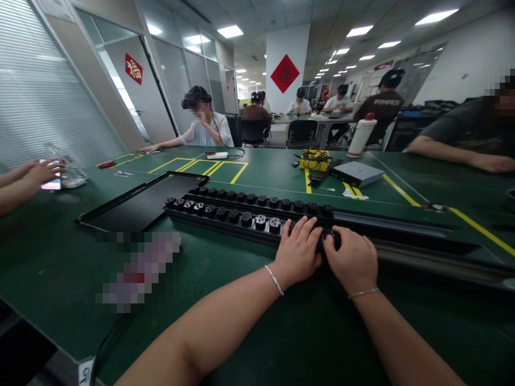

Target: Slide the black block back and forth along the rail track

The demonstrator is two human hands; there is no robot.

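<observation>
In front of me lies a long black metal rail [219,227] with a row of black power socket modules [247,218] set in it. My left hand [300,249] rests on the right end of this row, its fingers stretched out over the sockets. Beside it, my right hand [356,260] is curled with thumb and forefinger around a black socket module [332,240] at the rail. The fingers partly hide that module, so I cannot tell how deep it sits. To the right, the rail's channel [426,257] continues without modules.
Behind runs a second rail with sockets [273,202]. A black tray [137,206] lies to the left, near a blurred-out object [140,271]. Farther back are a yellow box of cables [316,160], a grey box [357,173] and a white bottle [361,136]. Other people sit around the table.
</observation>
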